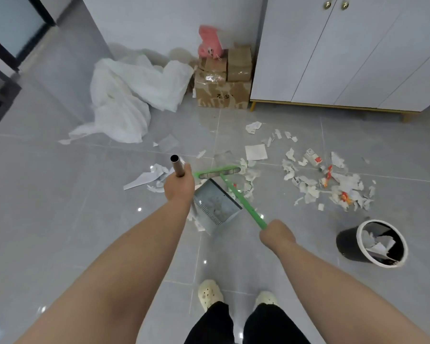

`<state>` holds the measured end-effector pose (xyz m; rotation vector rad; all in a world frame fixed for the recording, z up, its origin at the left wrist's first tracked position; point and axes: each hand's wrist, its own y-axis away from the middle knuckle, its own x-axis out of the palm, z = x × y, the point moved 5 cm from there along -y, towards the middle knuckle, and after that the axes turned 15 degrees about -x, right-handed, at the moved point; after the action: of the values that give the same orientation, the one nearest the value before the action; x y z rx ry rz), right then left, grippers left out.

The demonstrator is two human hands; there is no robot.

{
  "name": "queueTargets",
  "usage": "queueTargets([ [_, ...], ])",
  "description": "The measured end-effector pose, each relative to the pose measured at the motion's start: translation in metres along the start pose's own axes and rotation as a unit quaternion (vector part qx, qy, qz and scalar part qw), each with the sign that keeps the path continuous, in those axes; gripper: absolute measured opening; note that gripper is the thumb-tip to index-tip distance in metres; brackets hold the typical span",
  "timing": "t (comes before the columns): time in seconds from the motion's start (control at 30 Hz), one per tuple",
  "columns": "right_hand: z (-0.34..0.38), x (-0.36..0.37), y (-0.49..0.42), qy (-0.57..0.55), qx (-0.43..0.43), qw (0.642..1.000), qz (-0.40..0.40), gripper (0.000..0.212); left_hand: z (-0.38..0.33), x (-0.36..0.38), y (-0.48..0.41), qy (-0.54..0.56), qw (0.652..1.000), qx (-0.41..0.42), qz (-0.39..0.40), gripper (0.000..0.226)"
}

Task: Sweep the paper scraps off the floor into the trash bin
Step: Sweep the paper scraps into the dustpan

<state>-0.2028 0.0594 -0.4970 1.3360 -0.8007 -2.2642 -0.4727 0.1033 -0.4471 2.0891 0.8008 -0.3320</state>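
Two grips: left hand (179, 186) on dustpan handle (177, 166), right hand (276, 233) on broom (236, 192); boxes (221, 95), sheet (124, 95) beyond scraps (308, 187)

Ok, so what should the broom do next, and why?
Probably pull the green broom toward the dustpan, dragging in the paper scraps lying beside its head. The right hand grips the broom, and the left hand holds the pan's metal handle.
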Motion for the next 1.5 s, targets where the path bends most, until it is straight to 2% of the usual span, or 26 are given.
queueTargets([
  [0.37, 0.123, -0.002, -0.115, 0.075, -0.073, 0.993, 0.058, 0.027, -0.056, -0.051, -0.121, 0.026, 0.996, -0.052, -0.063, 0.044],
  [0.67, 0.254, 0.005, -0.197, 0.12, -0.098, 0.985, 0.074, 0.022, -0.115, -0.115, -0.216, -0.086, 0.99, -0.024, -0.104, 0.051],
  [0.8, 0.325, 0.031, -0.242, 0.134, -0.103, 0.984, 0.059, 0.024, -0.137, -0.147, -0.279, -0.138, 0.984, -0.019, -0.112, 0.048],
  [1.0, 0.436, 0.108, -0.32, 0.116, -0.089, 0.988, 0.042, 0.03, -0.158, -0.191, -0.387, -0.175, 0.98, 0.008, -0.089, 0.046],
  [1.1, 0.468, 0.143, -0.346, 0.12, -0.081, 0.987, 0.064, 0.034, -0.152, -0.206, -0.419, -0.187, 0.979, 0.025, -0.078, 0.049],
  [1.27, 0.456, 0.165, -0.358, 0.16, -0.076, 0.983, 0.045, 0.028, -0.138, -0.221, -0.452, -0.182, 0.981, 0.041, -0.061, 0.05],
  [1.5, 0.385, 0.124, -0.331, 0.234, -0.035, 0.97, 0.048, 0.027, -0.142, -0.226, -0.446, -0.168, 0.982, 0.05, -0.065, 0.05],
])
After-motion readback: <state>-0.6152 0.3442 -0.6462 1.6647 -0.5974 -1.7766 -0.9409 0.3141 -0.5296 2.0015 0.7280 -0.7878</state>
